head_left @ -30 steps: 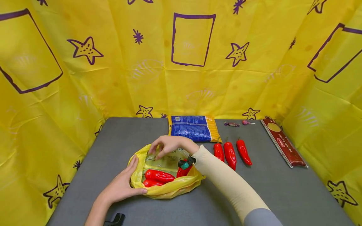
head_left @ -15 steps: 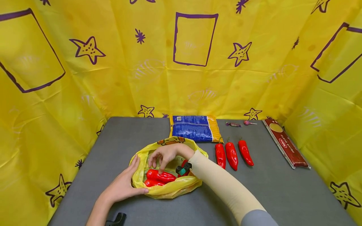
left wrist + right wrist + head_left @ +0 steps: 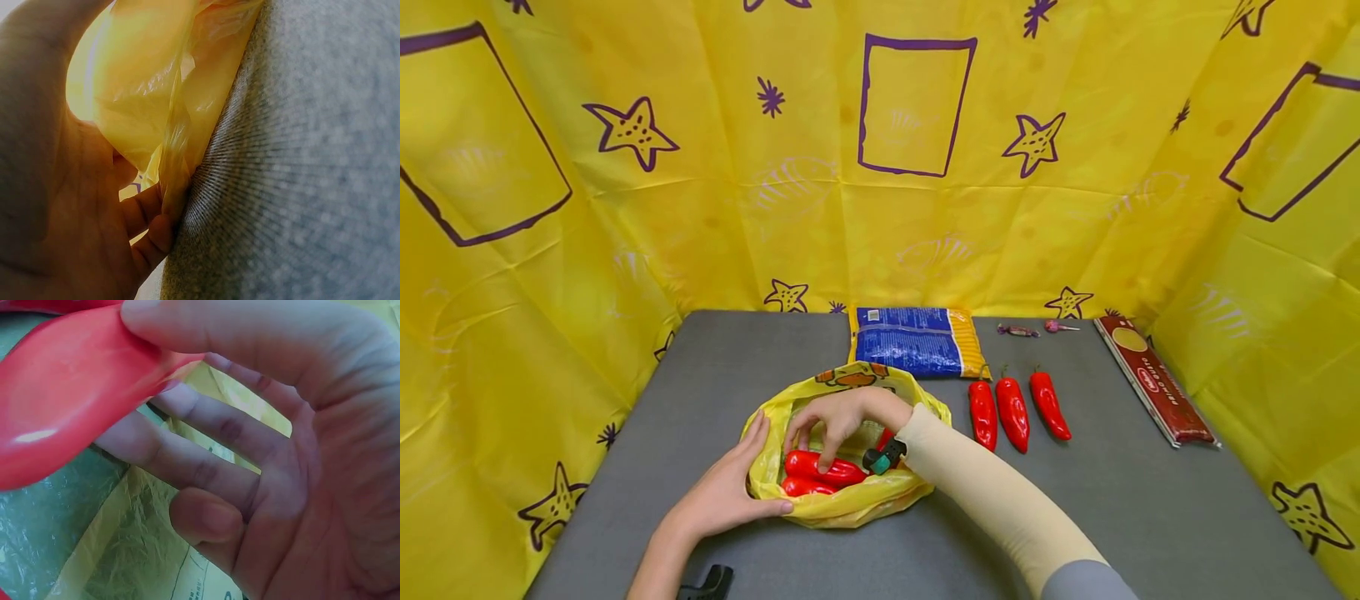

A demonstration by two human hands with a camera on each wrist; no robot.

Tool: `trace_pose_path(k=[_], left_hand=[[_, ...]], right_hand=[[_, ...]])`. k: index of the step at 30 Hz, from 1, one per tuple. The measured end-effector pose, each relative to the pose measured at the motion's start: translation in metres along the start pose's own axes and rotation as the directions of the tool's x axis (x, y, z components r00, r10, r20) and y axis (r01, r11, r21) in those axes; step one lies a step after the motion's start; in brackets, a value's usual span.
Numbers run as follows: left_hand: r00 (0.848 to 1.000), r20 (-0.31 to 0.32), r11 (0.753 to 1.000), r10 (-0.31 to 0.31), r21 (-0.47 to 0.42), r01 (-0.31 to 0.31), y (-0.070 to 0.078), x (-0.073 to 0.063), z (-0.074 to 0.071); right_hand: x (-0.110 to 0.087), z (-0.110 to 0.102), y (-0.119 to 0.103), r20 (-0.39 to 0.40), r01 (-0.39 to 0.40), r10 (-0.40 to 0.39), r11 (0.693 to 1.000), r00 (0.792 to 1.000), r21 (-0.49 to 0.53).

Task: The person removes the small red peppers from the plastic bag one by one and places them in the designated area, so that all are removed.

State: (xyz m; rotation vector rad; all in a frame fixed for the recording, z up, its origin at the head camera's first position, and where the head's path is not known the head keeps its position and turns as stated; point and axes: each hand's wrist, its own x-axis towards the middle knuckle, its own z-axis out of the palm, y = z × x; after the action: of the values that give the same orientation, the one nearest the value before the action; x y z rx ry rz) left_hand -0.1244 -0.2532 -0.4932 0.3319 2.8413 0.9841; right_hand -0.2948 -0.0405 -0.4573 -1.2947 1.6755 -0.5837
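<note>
In the head view my left hand (image 3: 724, 490) rests against the left side of a yellow plastic bag (image 3: 865, 507), thumb and fingers spread along it. The left wrist view shows its fingertips touching the bag (image 3: 178, 119). My right hand (image 3: 842, 414) reaches into the bag's mouth and pinches a red pepper (image 3: 802, 462) between thumb and fingers. Close up in the right wrist view, that pepper (image 3: 62, 394) sits between the thumb and two fingers. Another red pepper (image 3: 805, 486) lies in front of it. Beneath lies a clear plastic packet (image 3: 44, 525), partly hidden.
Several things lie on the grey table (image 3: 737, 350): a blue and yellow package (image 3: 910, 340), three red peppers (image 3: 1013, 414) in a row, a wrapped candy (image 3: 1018, 331), a lollipop (image 3: 1060, 326) and a long red packet (image 3: 1157, 382). A black object (image 3: 709, 583) is at the front edge.
My right hand has lowered into the bag and taken hold of the red pepper. The bag's far rim now stands up behind the hand. My left hand stays in place.
</note>
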Motion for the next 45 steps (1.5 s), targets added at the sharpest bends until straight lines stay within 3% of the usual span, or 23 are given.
trace_pose_path(k=[15, 45], left_hand=[[1.000, 0.001, 1.000, -0.004, 0.002, 0.004, -0.002, 0.000, 0.000], [1.000, 0.007, 1.000, -0.020, 0.008, 0.020, -0.003, 0.000, 0.002]], right_hand=[[0.005, 0.004, -0.003, -0.051, -0.024, 0.018, 0.991, 0.999, -0.135], [-0.017, -0.001, -0.011, -0.129, -0.018, -0.003, 0.986, 0.992, -0.164]])
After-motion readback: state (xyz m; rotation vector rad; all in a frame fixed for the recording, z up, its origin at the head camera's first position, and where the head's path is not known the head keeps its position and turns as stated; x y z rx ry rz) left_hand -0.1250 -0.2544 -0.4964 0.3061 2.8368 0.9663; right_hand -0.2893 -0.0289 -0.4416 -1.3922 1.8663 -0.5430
